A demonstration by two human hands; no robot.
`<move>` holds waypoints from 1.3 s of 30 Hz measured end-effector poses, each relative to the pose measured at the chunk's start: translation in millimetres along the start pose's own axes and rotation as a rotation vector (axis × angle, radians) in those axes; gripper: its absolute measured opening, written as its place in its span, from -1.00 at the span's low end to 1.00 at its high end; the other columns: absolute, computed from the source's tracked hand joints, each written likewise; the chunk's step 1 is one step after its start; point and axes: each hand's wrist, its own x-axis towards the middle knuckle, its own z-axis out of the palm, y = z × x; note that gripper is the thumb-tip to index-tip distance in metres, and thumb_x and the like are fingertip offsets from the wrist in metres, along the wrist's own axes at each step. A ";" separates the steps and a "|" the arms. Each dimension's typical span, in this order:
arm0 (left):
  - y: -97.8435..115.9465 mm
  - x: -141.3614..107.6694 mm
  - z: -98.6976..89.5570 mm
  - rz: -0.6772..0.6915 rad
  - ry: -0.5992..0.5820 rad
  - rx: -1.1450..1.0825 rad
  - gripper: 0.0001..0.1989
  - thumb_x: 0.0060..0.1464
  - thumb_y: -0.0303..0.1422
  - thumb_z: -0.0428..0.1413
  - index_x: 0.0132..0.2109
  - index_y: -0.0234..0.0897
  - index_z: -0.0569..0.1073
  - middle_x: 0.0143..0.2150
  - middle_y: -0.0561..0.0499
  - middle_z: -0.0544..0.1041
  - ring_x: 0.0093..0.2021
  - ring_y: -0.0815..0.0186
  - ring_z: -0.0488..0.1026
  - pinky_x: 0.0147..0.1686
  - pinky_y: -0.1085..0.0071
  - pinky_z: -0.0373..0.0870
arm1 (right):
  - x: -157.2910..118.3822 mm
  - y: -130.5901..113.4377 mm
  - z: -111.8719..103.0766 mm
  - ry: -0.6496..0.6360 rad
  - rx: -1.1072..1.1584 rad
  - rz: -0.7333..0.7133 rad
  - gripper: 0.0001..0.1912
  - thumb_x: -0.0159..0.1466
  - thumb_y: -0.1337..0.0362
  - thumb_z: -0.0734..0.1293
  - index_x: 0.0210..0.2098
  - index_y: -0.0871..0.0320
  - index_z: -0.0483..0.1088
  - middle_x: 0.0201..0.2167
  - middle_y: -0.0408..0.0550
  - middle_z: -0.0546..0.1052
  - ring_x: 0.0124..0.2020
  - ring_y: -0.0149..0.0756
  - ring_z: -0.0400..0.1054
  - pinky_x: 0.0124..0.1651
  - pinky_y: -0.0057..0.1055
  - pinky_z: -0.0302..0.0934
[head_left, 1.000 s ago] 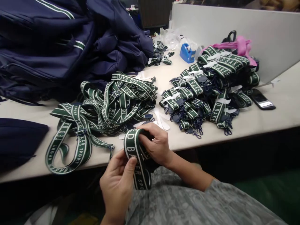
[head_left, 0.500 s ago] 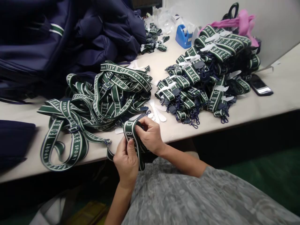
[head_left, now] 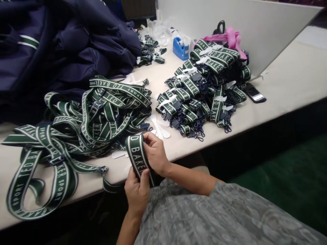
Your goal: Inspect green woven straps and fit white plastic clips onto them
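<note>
- Far left of my grip, a loop of green-and-white woven strap (head_left: 65, 182) lies on the tabletop (head_left: 163, 69), with a navy slider buckle (head_left: 56, 159) on it. Behind that loop rises a pile of navy padded fabric goods (head_left: 76, 51).
- Just left of my grip, a loose tangle of matching straps (head_left: 112, 112) spreads across the tabletop. I cannot tell whether the held strap runs into it.
- My left hand (head_left: 137, 192) is the lower half of the grip, closed around the lower part of the band, with the thumb up its face.
- The task's thing, a TED BAKER strap (head_left: 135, 153), is held just off the tabletop's front edge, folded over at the top, with its lettering facing me.
- My right hand (head_left: 155, 153) is the upper half of the grip, pinching the folded top between thumb and fingers. I judge that this springy webbing handles best with both pinches firm and its edges kept in line, so the fold cannot twist.
- Right of my grip are white plastic strips (head_left: 159, 127), then a stack of bundled straps (head_left: 201, 92). Beyond them sit a blue tape dispenser (head_left: 180, 49), pink fabric (head_left: 230, 35) and a phone (head_left: 256, 93).
</note>
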 end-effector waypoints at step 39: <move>-23.4 9.5 -26.2 -0.309 -0.032 -0.311 -0.66 0.11 -0.09 0.24 -0.16 -0.28 0.48 -0.44 0.06 0.48 -0.48 0.40 0.38 -0.52 0.56 0.34 | 73.1 -18.6 -111.6 0.004 -1.559 -0.194 -0.72 0.37 0.39 0.19 -0.04 0.23 0.49 -0.04 0.06 0.56 -0.09 -0.29 0.46 0.07 -0.43 0.25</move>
